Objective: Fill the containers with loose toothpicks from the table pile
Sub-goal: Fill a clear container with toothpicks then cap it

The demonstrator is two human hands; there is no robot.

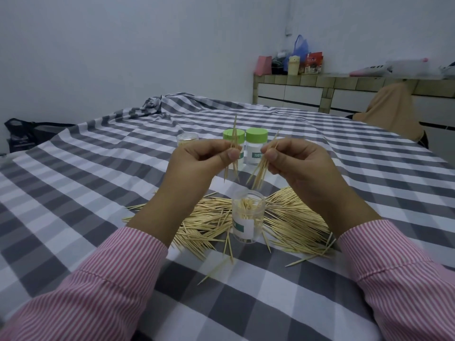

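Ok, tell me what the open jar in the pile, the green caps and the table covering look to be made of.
Open jar: clear plastic, probably; the toothpicks show through its glossy wall, and it carries a white paper-like label.
Green caps: opaque moulded plastic by the look, smooth and matte, evenly coloured.
Table covering: woven fabric, grey and white check; it wrinkles and bunches at the far edge.

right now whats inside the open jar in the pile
The open jar holds upright toothpicks, partly filling it. Its label hides the lower part.
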